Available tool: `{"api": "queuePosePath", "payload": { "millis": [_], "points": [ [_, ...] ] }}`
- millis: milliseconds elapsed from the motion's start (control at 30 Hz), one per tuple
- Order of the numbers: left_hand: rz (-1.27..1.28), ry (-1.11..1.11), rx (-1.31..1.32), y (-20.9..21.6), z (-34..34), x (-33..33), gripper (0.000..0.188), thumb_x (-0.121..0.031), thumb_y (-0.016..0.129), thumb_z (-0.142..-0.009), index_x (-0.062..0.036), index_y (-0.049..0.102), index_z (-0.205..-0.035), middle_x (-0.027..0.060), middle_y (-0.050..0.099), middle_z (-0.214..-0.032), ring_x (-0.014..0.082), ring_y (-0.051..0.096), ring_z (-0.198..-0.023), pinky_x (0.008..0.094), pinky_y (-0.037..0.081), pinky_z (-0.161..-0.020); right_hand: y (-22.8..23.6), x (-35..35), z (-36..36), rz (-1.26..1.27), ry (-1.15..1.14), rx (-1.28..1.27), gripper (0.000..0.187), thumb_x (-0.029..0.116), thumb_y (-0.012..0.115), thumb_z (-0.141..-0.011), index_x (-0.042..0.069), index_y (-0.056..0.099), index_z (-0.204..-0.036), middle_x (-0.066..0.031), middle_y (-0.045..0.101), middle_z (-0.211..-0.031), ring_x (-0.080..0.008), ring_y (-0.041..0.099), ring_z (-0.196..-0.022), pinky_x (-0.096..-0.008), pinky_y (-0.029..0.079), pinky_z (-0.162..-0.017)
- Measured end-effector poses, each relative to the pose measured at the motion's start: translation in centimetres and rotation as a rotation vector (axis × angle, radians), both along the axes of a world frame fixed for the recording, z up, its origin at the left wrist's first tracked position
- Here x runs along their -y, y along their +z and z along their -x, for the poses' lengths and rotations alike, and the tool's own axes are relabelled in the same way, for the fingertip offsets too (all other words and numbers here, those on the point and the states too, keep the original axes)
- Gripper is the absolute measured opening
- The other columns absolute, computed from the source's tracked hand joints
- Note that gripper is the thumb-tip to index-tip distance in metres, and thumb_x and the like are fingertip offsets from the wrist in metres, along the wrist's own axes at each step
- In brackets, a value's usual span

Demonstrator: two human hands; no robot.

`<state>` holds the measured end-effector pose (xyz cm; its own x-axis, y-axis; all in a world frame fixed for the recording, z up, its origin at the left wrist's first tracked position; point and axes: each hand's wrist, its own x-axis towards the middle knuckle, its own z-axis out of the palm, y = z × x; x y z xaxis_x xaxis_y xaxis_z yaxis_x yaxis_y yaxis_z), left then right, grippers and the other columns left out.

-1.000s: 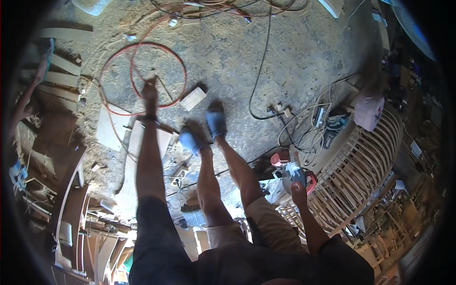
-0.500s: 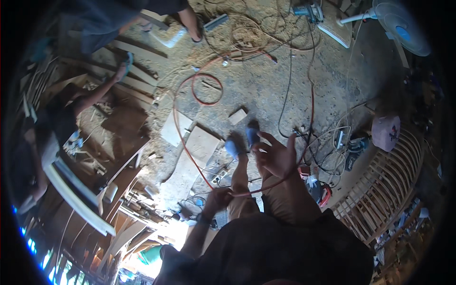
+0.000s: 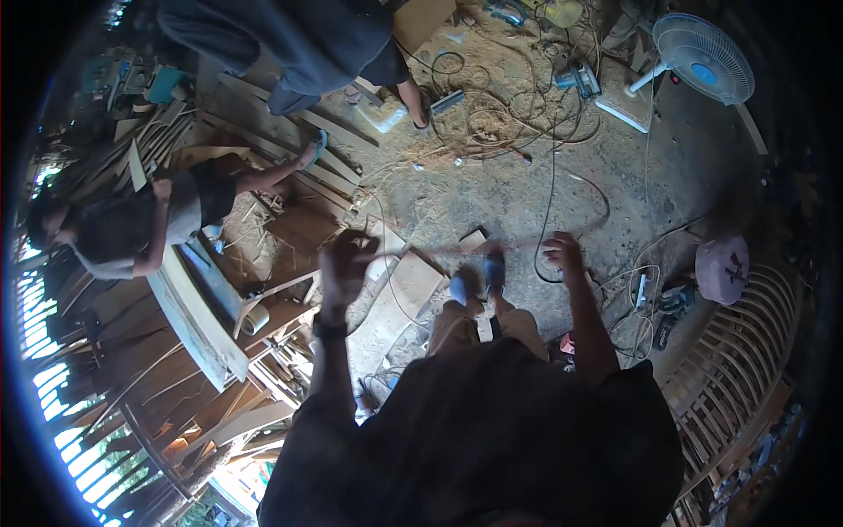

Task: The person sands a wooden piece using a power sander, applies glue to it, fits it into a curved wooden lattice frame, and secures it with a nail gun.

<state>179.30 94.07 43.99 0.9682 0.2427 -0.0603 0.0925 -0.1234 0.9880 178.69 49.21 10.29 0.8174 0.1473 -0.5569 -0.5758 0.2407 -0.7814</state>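
My left hand (image 3: 345,268), smeared by motion, is raised left of my knees and closed on a thin reddish hose (image 3: 457,249). From there the blurred hose stretches across in front of my feet to a curved bend (image 3: 606,206) beyond my right hand. On the right, my right hand (image 3: 563,253) is held up with half-curled fingers, somewhat apart, close to the hose; no firm grip shows. Pale boards (image 3: 408,285) lie on the floor below, between my left hand and my shoes (image 3: 493,270).
One person (image 3: 193,206) is at left beside a long curved pale workpiece (image 3: 198,307); another person (image 3: 307,44) stands at the far left. Tangled cords (image 3: 518,123), a power tool (image 3: 580,81) and a fan (image 3: 702,61) are far off. A slatted wooden frame (image 3: 729,369) and pink stool (image 3: 722,270) stand right.
My left hand has lifted and swung left and forward with the hose. My right hand has moved right, its fingers curling. The floor coil has been pulled out, and the view has shifted left.
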Motion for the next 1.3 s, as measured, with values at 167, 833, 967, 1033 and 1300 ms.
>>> {"api": "queuePosePath", "payload": {
  "millis": [167,833,967,1033,1300],
  "points": [
    [-0.244,-0.582,-0.097,11.3,-0.5,15.8,0.024,-0.021,0.07,-0.089,-0.0069,0.063,-0.107,0.0139,0.068,-0.078,0.0254,0.068,-0.069,0.0357,0.051,-0.062,18.3,-17.5,2.5,0.134,0.191,0.448,0.033,0.012,0.053,-0.094,0.003,0.053,-0.126,-0.0211,0.067,-0.103,-0.0274,0.066,-0.087,-0.0384,0.052,-0.062],
    [0.114,-0.756,-0.14,2.3,10.8,5.4,0.085,-0.072,0.037,-0.092,0.0046,0.064,-0.115,0.0171,0.068,-0.109,0.0246,0.062,-0.105,0.0382,0.045,-0.095,45.3,-7.8,1.2,-1.234,0.15,0.605,0.051,0.044,0.036,-0.104,-0.001,0.06,-0.11,-0.0272,0.067,-0.105,-0.0464,0.06,-0.114,-0.0589,0.047,-0.097],
    [-0.45,-0.643,-0.151,-4.1,14.7,0.9,0.042,-0.04,0.068,-0.092,0.0012,0.071,-0.099,0.0115,0.072,-0.085,0.0192,0.067,-0.075,0.0337,0.052,-0.071,51.0,2.6,1.8,-1.491,-0.129,0.669,0.053,0.041,0.033,-0.106,-0.005,0.056,-0.118,-0.0235,0.067,-0.095,-0.0356,0.064,-0.107,-0.043,0.06,-0.08],
    [-0.815,-0.469,-0.13,-6.8,14.4,-4.0,0.015,-0.013,0.073,-0.086,-0.0013,0.072,-0.095,0.0113,0.073,-0.085,0.0167,0.069,-0.08,0.033,0.054,-0.072,50.6,7.5,2.1,-1.331,-0.319,0.742,0.053,0.042,0.04,-0.104,-0.006,0.059,-0.113,-0.0221,0.067,-0.094,-0.0348,0.066,-0.102,-0.0379,0.062,-0.076],
    [-0.136,-0.11,0.022,14.9,7.9,-5.3,0.042,-0.026,0.059,-0.096,0.0005,0.054,-0.127,0.003,0.053,-0.084,0.0131,0.048,-0.063,0.0257,0.04,-0.052,33.0,4.7,2.5,-0.559,-0.553,0.498,0.078,0.065,0.038,-0.096,0.0,0.045,-0.138,-0.022,0.046,-0.144,-0.0343,0.043,-0.134,-0.0507,0.041,-0.107]
  ]
}}
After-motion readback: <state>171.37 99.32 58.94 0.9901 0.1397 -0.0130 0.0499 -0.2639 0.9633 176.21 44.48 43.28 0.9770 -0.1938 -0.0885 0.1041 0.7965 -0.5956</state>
